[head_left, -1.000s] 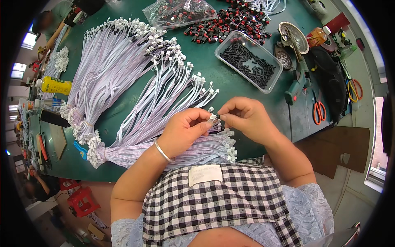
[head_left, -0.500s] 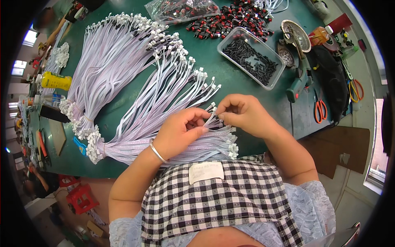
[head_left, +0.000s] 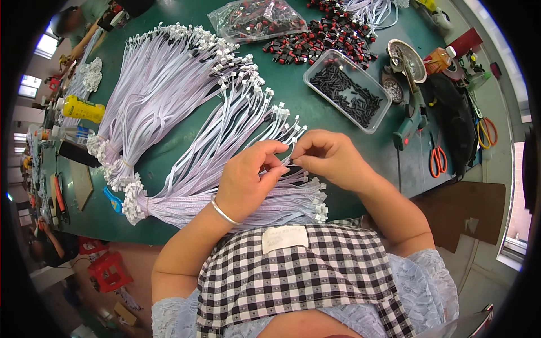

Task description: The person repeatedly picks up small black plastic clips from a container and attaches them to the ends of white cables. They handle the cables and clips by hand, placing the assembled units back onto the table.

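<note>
My left hand [head_left: 248,179], a bangle at its wrist, is over a fanned bundle of white flat cables [head_left: 186,191] with small white connectors. Its fingers curl round one of these cables near its end, mostly hidden by the hand. Facing it, my right hand [head_left: 332,160] is closed in a pinch, thumb against forefinger. A tiny dark piece shows between the two hands' fingertips, too small to name. Beyond my right hand stands a clear plastic box [head_left: 372,128] of short black sleeves [head_left: 360,100].
A larger cable bundle [head_left: 163,96] lies at the left. Red-and-black small parts [head_left: 321,42] are heaped at the back beside a clear bag [head_left: 259,22]. To the right are a green-handled tool [head_left: 408,129], orange-handled scissors [head_left: 437,162] and a metal dish [head_left: 414,62].
My fingertips have drawn closer together, and the white connector end that showed between them is no longer plain to see. The table's contents sit slightly lower in the picture.
</note>
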Action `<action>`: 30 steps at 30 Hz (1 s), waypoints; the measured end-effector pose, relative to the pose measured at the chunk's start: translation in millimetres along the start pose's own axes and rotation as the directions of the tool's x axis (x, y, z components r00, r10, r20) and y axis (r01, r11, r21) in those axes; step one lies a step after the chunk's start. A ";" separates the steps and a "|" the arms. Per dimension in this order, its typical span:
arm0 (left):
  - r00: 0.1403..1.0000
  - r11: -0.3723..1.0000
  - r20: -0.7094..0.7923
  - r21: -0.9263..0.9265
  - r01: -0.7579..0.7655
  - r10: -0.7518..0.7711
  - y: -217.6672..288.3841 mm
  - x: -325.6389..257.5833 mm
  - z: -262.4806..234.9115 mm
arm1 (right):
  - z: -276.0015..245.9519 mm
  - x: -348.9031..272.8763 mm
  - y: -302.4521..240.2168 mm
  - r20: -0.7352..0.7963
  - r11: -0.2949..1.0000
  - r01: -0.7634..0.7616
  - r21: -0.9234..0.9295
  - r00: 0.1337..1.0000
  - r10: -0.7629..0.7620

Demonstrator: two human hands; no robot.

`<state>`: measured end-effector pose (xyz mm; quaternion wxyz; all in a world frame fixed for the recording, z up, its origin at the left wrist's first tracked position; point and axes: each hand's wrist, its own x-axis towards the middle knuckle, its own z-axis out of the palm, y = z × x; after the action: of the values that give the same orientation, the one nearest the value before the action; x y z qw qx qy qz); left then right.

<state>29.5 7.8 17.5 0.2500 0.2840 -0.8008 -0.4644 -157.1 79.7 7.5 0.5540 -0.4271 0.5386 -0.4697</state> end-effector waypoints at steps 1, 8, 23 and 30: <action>1.000 1.000 -0.006 -0.015 0.004 -0.004 0.3 0.4 0.3 | 1.0 0.3 4.6 -0.002 0.999 0.037 -0.027 0.999 -0.037; 0.999 0.997 -0.026 0.068 0.035 -0.033 -4.9 12.3 -1.8 | 3.0 8.4 1.5 -0.074 0.965 0.093 -0.244 0.991 -0.114; 0.963 0.869 0.223 0.434 -0.239 0.154 -12.4 12.3 -0.2 | -118.7 26.4 -1.9 0.032 0.021 0.037 -0.999 0.983 -0.181; 0.921 0.721 0.377 0.612 -0.327 0.098 -11.6 1.6 11.0 | -120.8 30.3 2.6 0.015 0.081 0.035 -0.996 0.970 -0.243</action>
<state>23.6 8.6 2.5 0.0522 0.1803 -0.9697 -0.1564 -278.1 54.4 -7.6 0.0319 -0.6989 0.7112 -0.0677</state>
